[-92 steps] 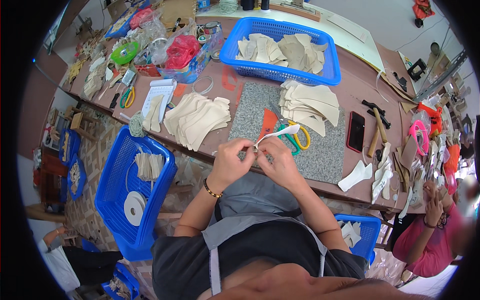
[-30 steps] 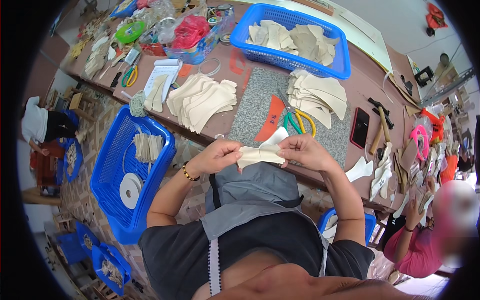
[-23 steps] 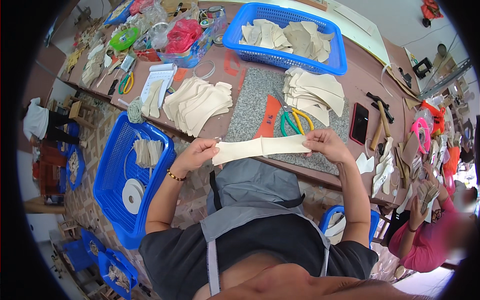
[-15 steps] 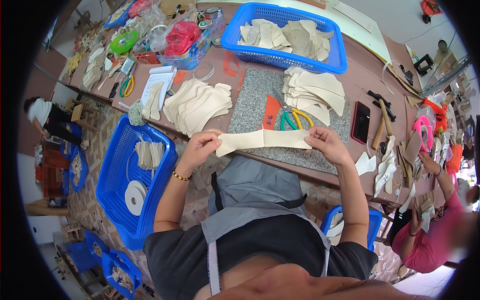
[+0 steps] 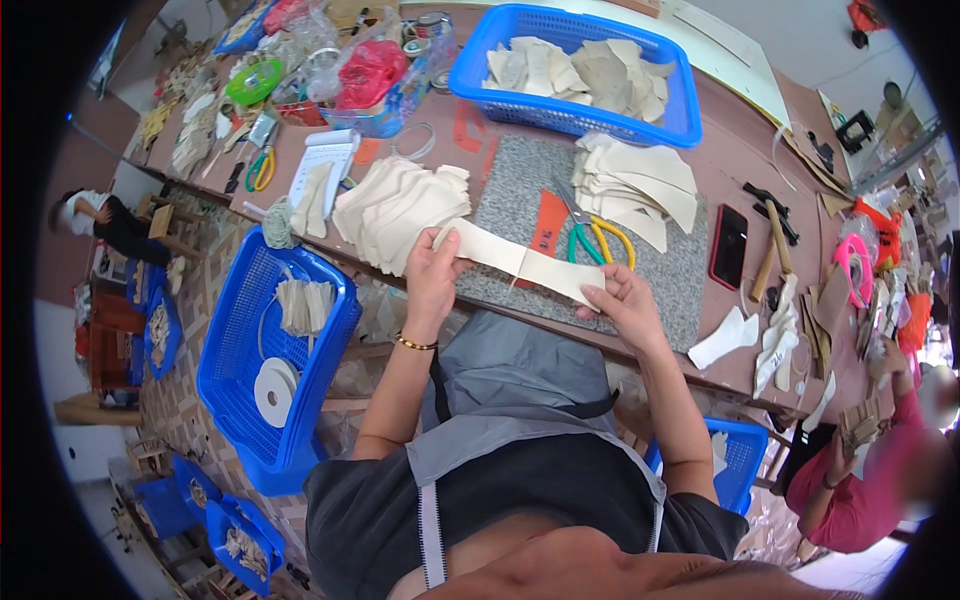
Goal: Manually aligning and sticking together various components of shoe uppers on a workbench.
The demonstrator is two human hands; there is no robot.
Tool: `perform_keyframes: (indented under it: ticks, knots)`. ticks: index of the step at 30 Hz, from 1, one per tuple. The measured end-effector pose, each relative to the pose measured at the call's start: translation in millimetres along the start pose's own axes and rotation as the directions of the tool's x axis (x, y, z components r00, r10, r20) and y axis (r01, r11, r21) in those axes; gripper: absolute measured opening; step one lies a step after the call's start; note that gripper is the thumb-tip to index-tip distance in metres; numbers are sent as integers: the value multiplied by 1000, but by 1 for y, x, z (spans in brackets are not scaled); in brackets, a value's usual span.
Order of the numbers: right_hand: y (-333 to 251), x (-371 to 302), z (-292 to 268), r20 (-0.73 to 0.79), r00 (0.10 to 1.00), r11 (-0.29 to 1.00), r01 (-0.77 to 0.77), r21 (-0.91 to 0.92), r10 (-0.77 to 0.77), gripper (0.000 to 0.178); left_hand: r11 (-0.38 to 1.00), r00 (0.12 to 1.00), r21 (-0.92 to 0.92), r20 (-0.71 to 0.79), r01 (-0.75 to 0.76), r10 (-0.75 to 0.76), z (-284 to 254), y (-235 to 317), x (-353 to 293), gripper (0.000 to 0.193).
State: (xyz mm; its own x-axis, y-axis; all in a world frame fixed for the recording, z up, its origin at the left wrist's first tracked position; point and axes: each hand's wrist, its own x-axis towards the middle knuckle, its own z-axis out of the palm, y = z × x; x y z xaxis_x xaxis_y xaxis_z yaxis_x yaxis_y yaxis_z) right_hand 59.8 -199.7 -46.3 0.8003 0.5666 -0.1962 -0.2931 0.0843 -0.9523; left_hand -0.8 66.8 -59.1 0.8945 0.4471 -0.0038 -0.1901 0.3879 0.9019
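A long cream strip of leather-like material, with a seam across its middle, is stretched between my two hands above the table's front edge. My left hand pinches its left end beside a fanned pile of cream cut pieces. At the lower right end, my right hand grips the strip between thumb and fingers. Behind it, scissors with green and yellow handles lie on a grey speckled stone slab, partly over an orange-red scrap. A second pile of cream pieces rests on the slab.
A blue basket of cut pieces stands at the back. To the right lie a phone and a hammer. Left below the table is a blue crate holding a white roll. A co-worker's pink sleeve shows at right.
My left hand has risen and moved right; my right hand has dropped slightly and moved left. The strip, earlier nearly level, now slants down to the right. The co-worker's hands have shifted.
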Motion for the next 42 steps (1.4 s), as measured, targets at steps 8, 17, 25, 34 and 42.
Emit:
perform_keyframes:
  ticks: [8, 17, 25, 34, 42]
  knots:
    - [34, -10, 43, -20, 988, 984, 153, -87, -155, 11, 988, 990, -149, -141, -46, 24, 3, -14, 37, 12]
    - [39, 1, 84, -14, 987, 985, 162, 58, -161, 16, 988, 962, -36, -236, -151, 139, -17, 7, 79, 10]
    - [32, -4, 89, 9, 997, 986, 71, 150, -73, 12, 971, 875, 65, -424, -230, 235, -71, 10, 105, 10]
    - [33, -31, 24, -131, 991, 980, 7, 200, 20, 9, 943, 954, -248, -251, -224, 161, -78, 59, 82, 21]
    - [33, -32, -8, -257, 966, 998, -11, 54, 25, 14, 916, 998, -400, 27, -41, 57, -56, 48, 72, 27]
